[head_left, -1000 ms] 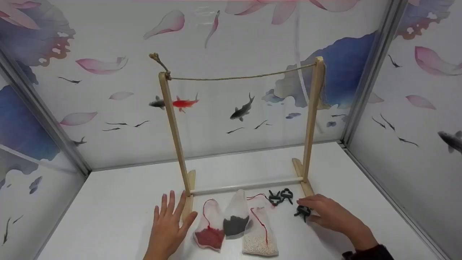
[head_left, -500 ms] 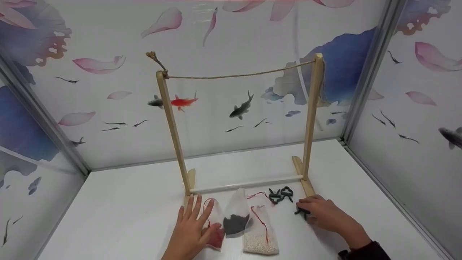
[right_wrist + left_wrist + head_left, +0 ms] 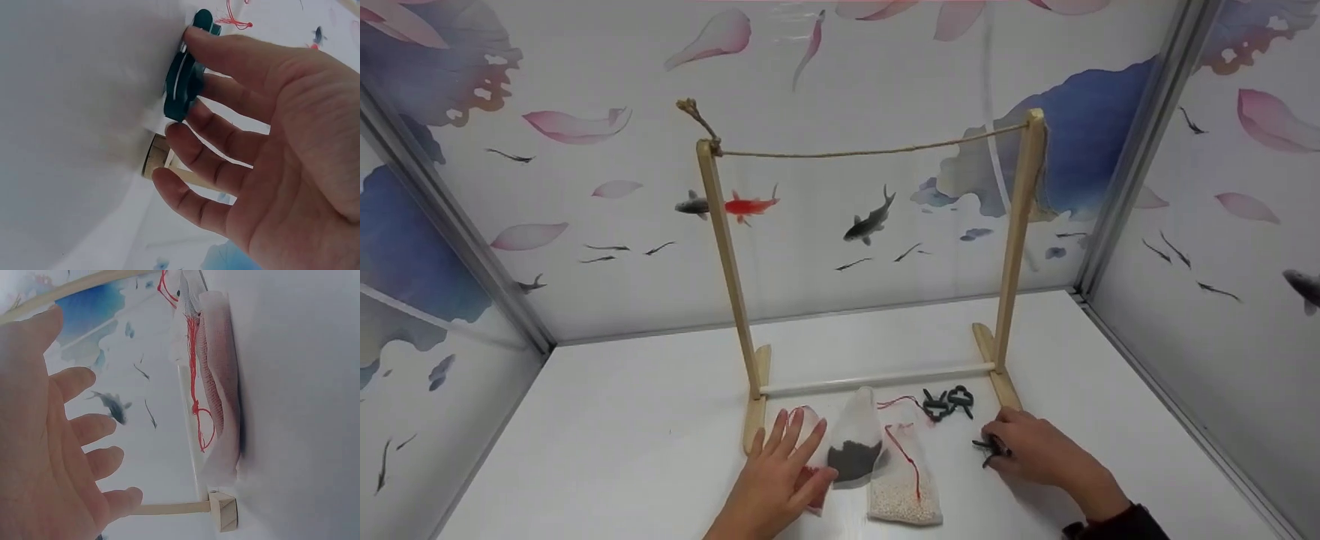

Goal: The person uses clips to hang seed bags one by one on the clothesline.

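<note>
My right hand point(image 3: 1046, 454) pinches a dark green plastic clip point(image 3: 185, 79) between thumb and fingers, low over the white table. In the left wrist view, my left hand point(image 3: 50, 433) has its fingers spread and holds nothing. It hovers above a sheer drawstring bag with red filling point(image 3: 222, 377), which it partly hides in the head view. Beside that lie a sheer bag with dark grey filling point(image 3: 853, 461) and another with whitish grains point(image 3: 904, 502) and a red cord. Two more dark clips point(image 3: 949, 403) lie close together behind the bags, left of my right hand.
Behind the bags stands a wooden frame: a left post point(image 3: 727, 270), a right post point(image 3: 1016, 247), a white rod point(image 3: 877, 379) low between them and a sagging rope point(image 3: 840, 155) across the top. Printed panels point(image 3: 810, 247) wall the white table point(image 3: 630, 435).
My left hand has moved right, from beside the frame's left foot to over the red-filled bag. My right hand's fingers have closed around the clip, which has turned slightly.
</note>
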Demonstrator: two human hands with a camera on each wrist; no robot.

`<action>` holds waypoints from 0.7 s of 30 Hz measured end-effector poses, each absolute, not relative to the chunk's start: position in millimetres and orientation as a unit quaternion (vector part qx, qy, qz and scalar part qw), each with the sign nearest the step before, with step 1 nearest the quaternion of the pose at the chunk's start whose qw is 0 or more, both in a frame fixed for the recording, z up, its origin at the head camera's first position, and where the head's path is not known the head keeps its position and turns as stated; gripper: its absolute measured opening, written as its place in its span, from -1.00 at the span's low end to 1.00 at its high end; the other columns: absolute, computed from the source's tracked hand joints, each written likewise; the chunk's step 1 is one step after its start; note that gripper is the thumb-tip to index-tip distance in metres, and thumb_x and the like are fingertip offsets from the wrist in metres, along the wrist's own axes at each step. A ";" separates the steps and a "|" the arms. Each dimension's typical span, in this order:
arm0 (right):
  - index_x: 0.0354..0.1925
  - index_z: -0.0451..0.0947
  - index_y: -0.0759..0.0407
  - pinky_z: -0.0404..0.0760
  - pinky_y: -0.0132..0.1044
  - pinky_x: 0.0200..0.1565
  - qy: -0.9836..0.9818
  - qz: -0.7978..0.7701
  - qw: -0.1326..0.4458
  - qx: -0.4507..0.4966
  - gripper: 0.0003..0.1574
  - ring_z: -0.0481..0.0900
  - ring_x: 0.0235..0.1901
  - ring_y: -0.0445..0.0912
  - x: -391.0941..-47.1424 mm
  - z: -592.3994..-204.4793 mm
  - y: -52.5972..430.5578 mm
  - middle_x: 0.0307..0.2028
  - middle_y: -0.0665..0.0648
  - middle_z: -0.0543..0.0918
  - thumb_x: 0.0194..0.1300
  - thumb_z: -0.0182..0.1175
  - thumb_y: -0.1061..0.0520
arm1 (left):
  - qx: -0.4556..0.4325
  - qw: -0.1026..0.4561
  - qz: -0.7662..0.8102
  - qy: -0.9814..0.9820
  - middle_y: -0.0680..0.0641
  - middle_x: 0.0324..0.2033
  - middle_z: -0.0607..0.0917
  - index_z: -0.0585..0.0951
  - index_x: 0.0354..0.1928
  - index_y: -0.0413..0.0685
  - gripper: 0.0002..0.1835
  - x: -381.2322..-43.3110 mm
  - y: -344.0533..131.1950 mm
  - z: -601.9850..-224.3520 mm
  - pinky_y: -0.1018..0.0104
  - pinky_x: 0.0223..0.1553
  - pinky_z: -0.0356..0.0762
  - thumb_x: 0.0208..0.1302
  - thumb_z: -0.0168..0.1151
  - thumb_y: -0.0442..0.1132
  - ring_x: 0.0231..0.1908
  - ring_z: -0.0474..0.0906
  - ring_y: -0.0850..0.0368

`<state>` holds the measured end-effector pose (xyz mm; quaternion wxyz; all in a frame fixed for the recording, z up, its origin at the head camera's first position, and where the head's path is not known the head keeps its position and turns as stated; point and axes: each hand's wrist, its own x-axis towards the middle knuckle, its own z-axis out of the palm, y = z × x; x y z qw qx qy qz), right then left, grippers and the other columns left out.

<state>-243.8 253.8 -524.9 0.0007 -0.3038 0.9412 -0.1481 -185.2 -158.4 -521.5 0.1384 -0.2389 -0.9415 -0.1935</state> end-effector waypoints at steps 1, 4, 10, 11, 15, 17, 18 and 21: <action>-0.10 0.63 0.19 0.49 -0.27 -0.38 0.939 -0.154 -0.002 -0.307 -0.60 0.40 -0.35 -0.23 -243.9 -524.8 253.1 -0.24 -0.02 0.46 0.13 0.54 0.10 | -0.243 0.139 -0.193 -0.941 -0.26 0.47 0.29 0.37 0.50 0.09 -0.31 -185.4 -157.2 -521.4 -0.45 0.28 0.14 0.48 0.02 0.26 0.46 0.15 -0.31; -0.14 0.59 0.17 0.56 -0.26 -0.35 0.935 -0.171 -0.003 -0.312 -0.61 0.45 -0.36 -0.25 -243.2 -523.8 249.4 -0.21 -0.02 0.42 0.13 0.54 0.12 | -0.253 0.137 -0.188 -0.939 -0.26 0.47 0.29 0.38 0.49 0.07 -0.31 -185.2 -153.4 -521.3 -0.45 0.27 0.15 0.49 0.01 0.26 0.46 0.16 -0.31; -0.19 0.64 0.15 0.59 -0.25 -0.32 0.928 -0.195 0.010 -0.317 -0.73 0.55 -0.34 -0.21 -241.9 -518.0 239.3 -0.28 -0.04 0.57 0.14 0.50 0.24 | -0.261 0.129 -0.185 -0.939 -0.26 0.46 0.31 0.39 0.49 0.06 -0.34 -186.4 -144.4 -516.7 -0.40 0.29 0.18 0.53 -0.05 0.25 0.46 0.16 -0.29; -0.18 0.65 0.15 0.60 -0.25 -0.31 0.925 -0.208 0.017 -0.317 -0.75 0.57 -0.32 -0.21 -242.7 -515.5 236.3 -0.29 -0.05 0.60 0.16 0.48 0.25 | -0.263 0.131 -0.185 -0.938 -0.26 0.46 0.32 0.39 0.49 0.06 -0.35 -187.4 -142.4 -515.3 -0.39 0.30 0.18 0.53 -0.05 0.24 0.46 0.17 -0.28; -0.07 0.63 0.16 0.61 -0.26 -0.30 0.904 -0.297 0.050 -0.302 -0.71 0.62 -0.28 -0.20 -246.7 -497.7 219.6 -0.26 -0.05 0.67 0.26 0.43 0.16 | -0.279 0.146 -0.192 -0.929 -0.22 0.47 0.31 0.36 0.50 0.04 -0.32 -193.3 -130.4 -505.7 -0.33 0.32 0.19 0.50 0.01 0.23 0.47 0.15 -0.24; -0.01 0.61 0.17 0.62 -0.28 -0.34 0.888 -0.354 0.068 -0.285 -0.65 0.63 -0.31 -0.19 -247.0 -484.9 209.4 -0.25 -0.04 0.69 0.30 0.42 0.08 | -0.297 0.171 -0.194 -0.919 -0.20 0.47 0.32 0.34 0.51 0.01 -0.26 -198.3 -121.7 -498.6 -0.30 0.32 0.23 0.45 0.09 0.25 0.47 0.17 -0.22; 0.00 0.60 0.16 0.63 -0.29 -0.36 0.880 -0.381 0.071 -0.276 -0.63 0.63 -0.32 -0.17 -246.4 -478.4 204.3 -0.25 -0.03 0.69 0.30 0.41 0.04 | -0.306 0.188 -0.196 -0.913 -0.18 0.47 0.33 0.33 0.51 0.00 -0.23 -201.1 -117.0 -494.6 -0.27 0.32 0.25 0.42 0.15 0.26 0.47 0.19 -0.19; 0.00 0.62 0.21 0.66 -0.29 -0.38 0.854 -0.442 0.063 -0.266 -0.57 0.65 -0.36 -0.13 -242.4 -461.2 190.8 -0.27 -0.01 0.70 0.31 0.40 -0.04 | -0.330 0.258 -0.204 -0.885 -0.12 0.43 0.40 0.32 0.51 -0.03 -0.13 -209.6 -102.9 -483.4 -0.17 0.29 0.35 0.30 0.31 0.25 0.43 0.28 -0.12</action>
